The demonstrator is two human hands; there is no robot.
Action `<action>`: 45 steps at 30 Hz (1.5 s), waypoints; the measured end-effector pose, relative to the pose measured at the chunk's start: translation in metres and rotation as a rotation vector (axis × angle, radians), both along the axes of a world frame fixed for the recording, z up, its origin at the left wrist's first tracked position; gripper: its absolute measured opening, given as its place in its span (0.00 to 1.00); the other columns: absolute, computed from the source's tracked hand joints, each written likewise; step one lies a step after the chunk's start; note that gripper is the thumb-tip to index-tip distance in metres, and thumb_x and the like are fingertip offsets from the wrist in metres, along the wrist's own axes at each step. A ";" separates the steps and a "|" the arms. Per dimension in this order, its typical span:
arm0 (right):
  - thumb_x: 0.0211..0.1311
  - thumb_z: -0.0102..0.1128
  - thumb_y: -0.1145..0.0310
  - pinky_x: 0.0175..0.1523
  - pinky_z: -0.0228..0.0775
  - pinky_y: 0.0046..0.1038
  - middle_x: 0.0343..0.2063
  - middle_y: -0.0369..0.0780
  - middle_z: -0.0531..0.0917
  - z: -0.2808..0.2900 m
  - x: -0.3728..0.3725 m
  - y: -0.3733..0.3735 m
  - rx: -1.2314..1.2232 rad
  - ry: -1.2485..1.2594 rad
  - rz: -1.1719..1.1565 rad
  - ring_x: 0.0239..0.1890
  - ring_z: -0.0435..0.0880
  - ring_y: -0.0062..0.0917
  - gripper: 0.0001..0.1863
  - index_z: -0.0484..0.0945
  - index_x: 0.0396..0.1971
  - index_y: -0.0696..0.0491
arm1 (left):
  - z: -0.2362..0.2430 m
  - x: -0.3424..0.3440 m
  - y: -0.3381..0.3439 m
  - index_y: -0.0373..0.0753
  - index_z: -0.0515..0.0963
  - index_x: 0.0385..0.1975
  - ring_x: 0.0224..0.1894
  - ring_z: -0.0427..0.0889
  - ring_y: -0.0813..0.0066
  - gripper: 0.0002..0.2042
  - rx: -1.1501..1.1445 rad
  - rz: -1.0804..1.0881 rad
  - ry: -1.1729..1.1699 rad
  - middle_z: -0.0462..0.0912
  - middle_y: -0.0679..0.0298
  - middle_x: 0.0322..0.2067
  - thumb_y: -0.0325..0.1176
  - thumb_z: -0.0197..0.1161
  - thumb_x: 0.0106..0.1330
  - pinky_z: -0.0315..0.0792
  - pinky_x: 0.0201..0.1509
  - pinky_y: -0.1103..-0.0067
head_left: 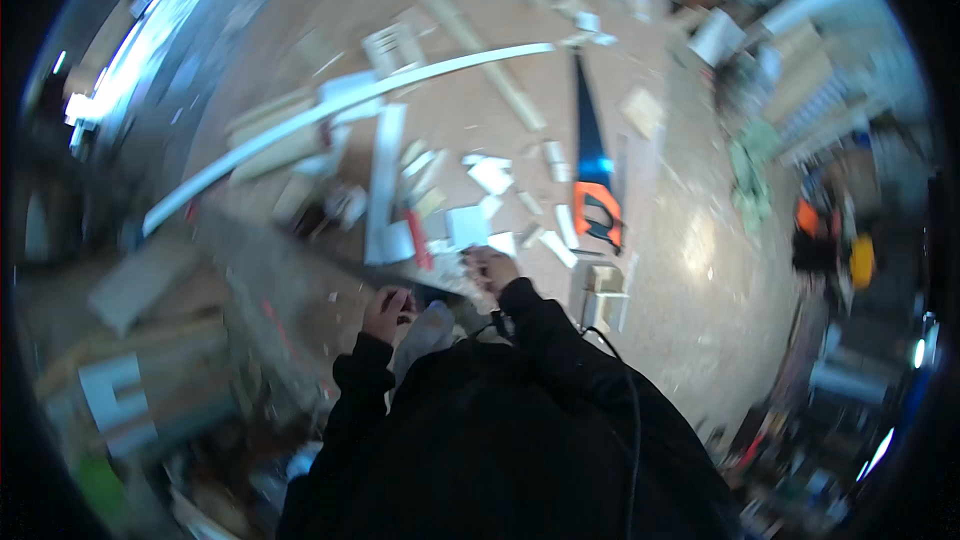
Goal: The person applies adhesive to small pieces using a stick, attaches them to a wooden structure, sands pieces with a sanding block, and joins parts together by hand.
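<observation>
My left hand (388, 313) is close to my body by the near edge of the work surface. Its fingers look curled, but blur hides whether anything is in them. Farther right and ahead, my right hand (491, 268) is low over the surface, just below a pale square piece (467, 227). Whether its smeared fingers grip something is not visible. A slim red thing (418, 241) lies between the hands, a little farther off. Beside it stands out an L-shaped white strip (385, 180). To the right lies a handsaw (598, 210) with an orange handle and dark blade pointing away.
A long, thin white strip (350, 98) crosses the surface at the left. Several small wood offcuts (490, 175) are scattered ahead, with a longer wooden slat (485, 60) behind. A small box-like block (604, 280) sits right of my right arm. A dark cable (632, 390) runs over my sleeve.
</observation>
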State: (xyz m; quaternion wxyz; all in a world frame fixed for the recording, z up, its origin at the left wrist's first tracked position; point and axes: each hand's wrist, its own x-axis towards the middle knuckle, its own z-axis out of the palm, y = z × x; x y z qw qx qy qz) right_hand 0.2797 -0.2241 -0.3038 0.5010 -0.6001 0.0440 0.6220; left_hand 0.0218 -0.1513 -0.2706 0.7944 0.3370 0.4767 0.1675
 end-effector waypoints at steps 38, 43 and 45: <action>0.49 0.74 0.61 0.33 0.71 0.30 0.25 0.40 0.78 0.213 0.125 -0.627 -0.136 -1.226 -0.243 0.29 0.80 0.31 0.16 0.75 0.24 0.53 | 0.159 0.387 -0.477 0.39 0.82 0.44 0.32 0.80 0.83 0.11 0.515 -1.633 -0.338 0.84 0.66 0.35 0.36 0.63 0.67 0.73 0.40 0.84; 0.46 0.75 0.62 0.33 0.71 0.34 0.23 0.39 0.77 0.207 0.188 -0.642 -0.118 -1.377 -0.051 0.29 0.80 0.36 0.16 0.74 0.23 0.53 | 0.133 0.441 -0.491 0.40 0.84 0.38 0.32 0.83 0.70 0.12 0.803 -1.673 -0.502 0.85 0.61 0.33 0.41 0.65 0.63 0.74 0.39 0.75; 0.44 0.74 0.66 0.35 0.72 0.36 0.25 0.41 0.79 0.211 0.216 -0.646 -0.108 -1.368 -0.010 0.32 0.80 0.38 0.13 0.75 0.23 0.53 | 0.133 0.471 -0.497 0.41 0.84 0.36 0.33 0.83 0.67 0.12 0.814 -1.758 -0.488 0.85 0.61 0.30 0.43 0.65 0.62 0.74 0.39 0.73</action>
